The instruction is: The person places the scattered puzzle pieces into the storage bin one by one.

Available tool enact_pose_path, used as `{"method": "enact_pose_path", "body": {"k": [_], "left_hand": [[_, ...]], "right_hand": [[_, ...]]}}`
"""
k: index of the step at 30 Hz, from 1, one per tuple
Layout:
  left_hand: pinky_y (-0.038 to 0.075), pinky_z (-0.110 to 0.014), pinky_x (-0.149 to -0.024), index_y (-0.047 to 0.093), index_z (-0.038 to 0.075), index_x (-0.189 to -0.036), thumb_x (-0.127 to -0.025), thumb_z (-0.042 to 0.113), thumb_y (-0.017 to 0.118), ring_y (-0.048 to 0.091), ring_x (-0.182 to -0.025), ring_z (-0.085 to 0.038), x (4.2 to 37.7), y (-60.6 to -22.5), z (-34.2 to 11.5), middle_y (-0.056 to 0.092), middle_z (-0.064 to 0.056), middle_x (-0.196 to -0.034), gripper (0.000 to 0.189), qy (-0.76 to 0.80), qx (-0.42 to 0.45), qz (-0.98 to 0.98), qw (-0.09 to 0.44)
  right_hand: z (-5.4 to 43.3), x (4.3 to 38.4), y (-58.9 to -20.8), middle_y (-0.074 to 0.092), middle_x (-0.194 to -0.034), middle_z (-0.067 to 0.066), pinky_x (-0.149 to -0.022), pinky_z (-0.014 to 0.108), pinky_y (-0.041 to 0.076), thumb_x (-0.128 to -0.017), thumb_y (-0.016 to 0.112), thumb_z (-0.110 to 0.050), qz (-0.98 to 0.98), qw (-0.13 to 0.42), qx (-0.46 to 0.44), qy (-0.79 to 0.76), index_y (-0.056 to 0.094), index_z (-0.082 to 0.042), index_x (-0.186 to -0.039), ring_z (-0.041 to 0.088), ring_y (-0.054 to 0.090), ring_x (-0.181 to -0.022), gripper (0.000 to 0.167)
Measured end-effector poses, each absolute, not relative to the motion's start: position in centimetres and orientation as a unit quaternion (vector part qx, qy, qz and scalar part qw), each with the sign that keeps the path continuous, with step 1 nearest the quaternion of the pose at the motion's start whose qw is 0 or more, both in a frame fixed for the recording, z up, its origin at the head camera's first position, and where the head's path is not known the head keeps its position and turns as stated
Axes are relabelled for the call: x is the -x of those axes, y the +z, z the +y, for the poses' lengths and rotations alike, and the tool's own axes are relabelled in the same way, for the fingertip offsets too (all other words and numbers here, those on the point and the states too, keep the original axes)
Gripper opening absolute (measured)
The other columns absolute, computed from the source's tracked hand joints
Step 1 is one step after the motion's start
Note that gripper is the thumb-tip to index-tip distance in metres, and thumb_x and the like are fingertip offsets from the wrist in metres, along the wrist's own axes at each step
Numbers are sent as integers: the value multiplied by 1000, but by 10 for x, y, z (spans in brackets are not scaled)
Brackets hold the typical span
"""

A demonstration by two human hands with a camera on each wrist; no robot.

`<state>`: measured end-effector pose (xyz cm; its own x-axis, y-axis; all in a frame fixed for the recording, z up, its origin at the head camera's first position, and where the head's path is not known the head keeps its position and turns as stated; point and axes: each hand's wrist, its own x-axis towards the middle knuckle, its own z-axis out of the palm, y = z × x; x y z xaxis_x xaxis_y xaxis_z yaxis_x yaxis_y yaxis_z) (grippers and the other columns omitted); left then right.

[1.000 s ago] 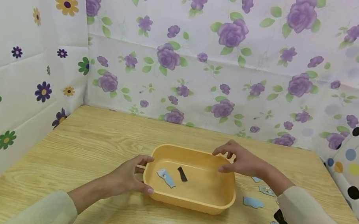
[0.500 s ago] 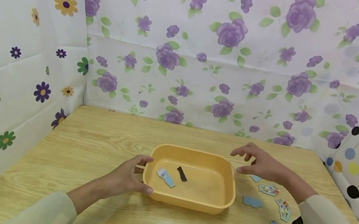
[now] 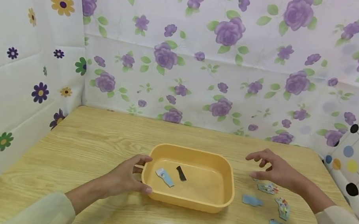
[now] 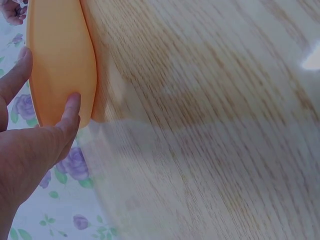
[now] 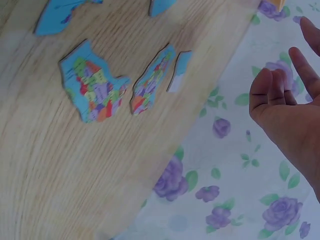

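Observation:
My left hand (image 3: 128,173) grips the left end of a yellow plastic tray (image 3: 185,203), its thumb at the front rim and its forefinger at the left corner. Inside the tray lie a light-blue puzzle piece (image 3: 165,177) and a narrow dark piece (image 3: 181,173). My right hand (image 3: 275,169) hovers right of the tray with loosely bent fingers and nothing between them. Below and around it on the table lie several flat puzzle pieces, among them a plain blue piece (image 3: 252,200) and a large blue piece with a colourful map print (image 5: 95,90).
The wooden table (image 3: 118,133) runs back to a cloth (image 3: 185,77) with purple roses. Patterned cloths also hang at the left and right sides. A slim map-printed piece (image 5: 151,81) and a blue-and-white piece (image 5: 180,71) lie close together.
My right hand has moved right, from over the tray's right end to over the loose pieces, uncovering some of them. My left hand keeps its hold on the tray.

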<state>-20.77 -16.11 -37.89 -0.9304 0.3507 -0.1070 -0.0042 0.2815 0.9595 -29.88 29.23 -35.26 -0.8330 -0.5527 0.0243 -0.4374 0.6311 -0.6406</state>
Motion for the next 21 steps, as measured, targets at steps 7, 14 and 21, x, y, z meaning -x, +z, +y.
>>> {"method": "enact_pose_path", "body": {"k": [7,14,21], "left_hand": [[56,-33,-86,29,2,-147,-70,10,87,38,-132,-43,209,-382,-161,33,-22,-142,96,591,-105,784,155],[56,-34,-85,30,2,-146,-69,9,87,38,-131,-44,210,-383,-161,34,-22,-142,96,590,-104,786,149],[56,-34,-86,29,1,-146,-71,9,86,37,-131,-44,209,-382,-161,32,-23,-143,95,590,-108,785,153]], "right_hand": [[317,291,-368,42,-120,12,-74,39,45,-89,70,-29,903,106,244,-336,52,-21,-133,28,40,-98,48],[335,275,-395,35,-124,23,-63,35,47,-92,67,-22,892,135,230,-365,45,-11,-140,30,40,-94,54],[351,263,-406,37,-121,22,-66,31,42,-91,69,-21,900,113,218,-361,46,-7,-138,29,36,-93,55]]}}
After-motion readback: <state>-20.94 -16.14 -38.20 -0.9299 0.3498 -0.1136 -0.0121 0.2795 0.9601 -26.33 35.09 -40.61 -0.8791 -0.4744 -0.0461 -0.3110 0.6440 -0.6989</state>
